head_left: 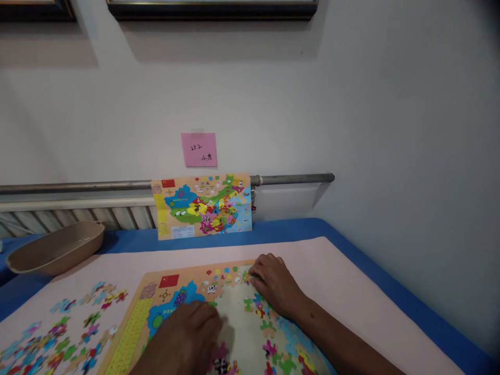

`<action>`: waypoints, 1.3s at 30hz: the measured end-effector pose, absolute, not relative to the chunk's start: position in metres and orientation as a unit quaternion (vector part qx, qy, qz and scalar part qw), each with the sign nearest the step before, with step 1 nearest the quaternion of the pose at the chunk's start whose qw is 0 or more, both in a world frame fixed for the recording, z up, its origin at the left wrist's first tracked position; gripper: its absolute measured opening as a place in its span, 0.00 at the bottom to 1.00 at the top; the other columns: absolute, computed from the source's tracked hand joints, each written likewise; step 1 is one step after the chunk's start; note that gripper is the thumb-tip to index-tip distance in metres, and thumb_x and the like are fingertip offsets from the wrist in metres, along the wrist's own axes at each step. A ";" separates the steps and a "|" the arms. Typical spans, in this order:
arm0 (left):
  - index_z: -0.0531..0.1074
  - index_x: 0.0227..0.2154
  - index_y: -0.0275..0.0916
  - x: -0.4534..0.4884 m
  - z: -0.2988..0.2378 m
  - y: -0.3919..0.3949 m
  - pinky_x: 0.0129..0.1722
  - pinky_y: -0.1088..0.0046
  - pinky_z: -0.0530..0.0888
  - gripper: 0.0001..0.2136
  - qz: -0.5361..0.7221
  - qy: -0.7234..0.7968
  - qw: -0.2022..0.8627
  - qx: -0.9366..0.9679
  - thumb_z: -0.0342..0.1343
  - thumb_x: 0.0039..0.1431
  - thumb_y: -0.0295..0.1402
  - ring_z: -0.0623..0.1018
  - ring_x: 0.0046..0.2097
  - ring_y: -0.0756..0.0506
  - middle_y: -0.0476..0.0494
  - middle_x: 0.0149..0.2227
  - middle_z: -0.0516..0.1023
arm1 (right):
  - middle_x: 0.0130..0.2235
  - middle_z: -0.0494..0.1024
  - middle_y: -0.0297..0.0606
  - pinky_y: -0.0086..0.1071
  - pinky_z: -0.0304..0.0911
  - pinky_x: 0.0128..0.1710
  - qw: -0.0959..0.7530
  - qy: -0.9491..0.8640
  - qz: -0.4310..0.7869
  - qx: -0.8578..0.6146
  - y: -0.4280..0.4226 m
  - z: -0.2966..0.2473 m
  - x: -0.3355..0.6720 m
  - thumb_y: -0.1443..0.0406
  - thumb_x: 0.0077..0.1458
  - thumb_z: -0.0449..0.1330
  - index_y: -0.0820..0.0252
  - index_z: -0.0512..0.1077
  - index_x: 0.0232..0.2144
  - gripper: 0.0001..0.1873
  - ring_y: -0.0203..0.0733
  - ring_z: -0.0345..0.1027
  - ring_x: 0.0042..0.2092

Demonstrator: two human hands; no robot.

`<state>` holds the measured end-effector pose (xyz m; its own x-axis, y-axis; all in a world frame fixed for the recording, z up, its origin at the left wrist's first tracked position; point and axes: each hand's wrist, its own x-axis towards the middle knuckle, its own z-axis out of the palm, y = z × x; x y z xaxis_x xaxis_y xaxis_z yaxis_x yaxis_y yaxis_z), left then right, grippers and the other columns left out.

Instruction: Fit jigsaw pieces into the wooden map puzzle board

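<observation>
A map jigsaw puzzle [136, 325] lies partly assembled on the pink sheet, with pale bare backing down its middle. My right hand [273, 284] rests at its upper right, fingers curled and fingertips on a small green puzzle piece [246, 274] by the top border. Over the lower middle of the board is my left hand [183, 333], blurred by motion, its fingertips hidden. Close to it sits a pink piece with pandas [221, 363]. Several pieces, among them a green one [248, 304] and a magenta one [269, 348], lie on the right half.
Many loose puzzle pieces [58, 341] are spread on the pink sheet [312, 265] at left. A brown oval basin [58, 247] stands at the back left of the blue table [297, 227]. A printed map picture [203, 205] leans below a grey pipe [292, 179].
</observation>
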<state>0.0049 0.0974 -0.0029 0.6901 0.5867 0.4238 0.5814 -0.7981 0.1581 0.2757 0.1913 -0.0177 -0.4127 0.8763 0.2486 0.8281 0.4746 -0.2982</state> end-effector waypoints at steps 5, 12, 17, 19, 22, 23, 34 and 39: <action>0.74 0.46 0.42 0.025 -0.001 0.152 0.52 0.52 0.76 0.13 0.120 0.394 0.066 0.909 0.47 0.69 0.23 0.77 0.52 0.36 0.42 0.54 0.78 | 0.46 0.77 0.39 0.42 0.52 0.49 0.160 -0.837 0.082 -0.516 0.194 -0.014 0.275 0.70 0.65 0.66 0.57 0.80 0.40 0.03 0.49 0.66 0.50; 0.73 0.53 0.40 0.034 -0.022 0.183 0.59 0.50 0.72 0.16 0.102 0.353 0.070 0.927 0.47 0.69 0.22 0.74 0.59 0.36 0.41 0.61 0.75 | 0.46 0.77 0.39 0.41 0.52 0.49 0.150 -0.839 0.095 -0.515 0.196 -0.013 0.274 0.71 0.63 0.67 0.57 0.80 0.41 0.05 0.49 0.66 0.51; 0.75 0.52 0.39 0.037 -0.021 0.188 0.59 0.53 0.72 0.16 0.101 0.355 0.078 0.926 0.48 0.68 0.20 0.75 0.58 0.37 0.41 0.59 0.77 | 0.45 0.77 0.39 0.40 0.53 0.49 0.150 -0.838 0.095 -0.517 0.197 -0.012 0.272 0.71 0.63 0.67 0.58 0.79 0.40 0.04 0.49 0.66 0.51; 0.75 0.50 0.40 0.038 -0.020 0.188 0.59 0.55 0.72 0.16 0.100 0.353 0.077 0.927 0.48 0.68 0.21 0.75 0.58 0.38 0.41 0.58 0.77 | 0.45 0.77 0.39 0.40 0.52 0.49 0.148 -0.837 0.096 -0.518 0.198 -0.012 0.271 0.70 0.63 0.67 0.58 0.79 0.39 0.03 0.49 0.66 0.50; 0.76 0.46 0.40 0.038 -0.021 0.189 0.59 0.58 0.70 0.12 0.095 0.347 0.075 0.930 0.49 0.70 0.23 0.75 0.57 0.39 0.41 0.56 0.78 | 0.44 0.77 0.39 0.41 0.52 0.49 0.144 -0.839 0.096 -0.516 0.199 -0.013 0.269 0.69 0.64 0.68 0.58 0.80 0.39 0.02 0.49 0.66 0.50; 0.76 0.45 0.40 0.038 -0.022 0.190 0.59 0.58 0.70 0.11 0.093 0.345 0.074 0.931 0.49 0.70 0.24 0.75 0.57 0.39 0.41 0.56 0.79 | 0.44 0.77 0.39 0.41 0.52 0.49 0.143 -0.839 0.096 -0.516 0.200 -0.013 0.269 0.69 0.65 0.68 0.58 0.80 0.39 0.01 0.49 0.67 0.50; 0.75 0.40 0.41 0.047 -0.011 0.187 0.57 0.57 0.68 0.08 0.055 0.352 0.062 0.932 0.51 0.69 0.26 0.76 0.54 0.39 0.41 0.48 0.81 | 0.42 0.77 0.38 0.40 0.51 0.47 0.118 -0.850 0.089 -0.506 0.205 -0.012 0.268 0.67 0.66 0.67 0.57 0.80 0.37 0.03 0.47 0.66 0.49; 0.75 0.38 0.39 0.049 -0.008 0.187 0.55 0.56 0.68 0.08 0.045 0.363 0.054 0.929 0.51 0.71 0.27 0.76 0.53 0.38 0.39 0.46 0.81 | 0.43 0.77 0.38 0.39 0.50 0.47 0.113 -0.853 0.097 -0.500 0.209 -0.013 0.274 0.70 0.65 0.66 0.56 0.81 0.39 0.04 0.47 0.66 0.49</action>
<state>0.0492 0.1874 -0.0082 0.7326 0.6792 0.0446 0.6694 -0.7308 0.1334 0.2739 0.2087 -0.0133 -0.4749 0.8748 0.0960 0.8306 0.4816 -0.2795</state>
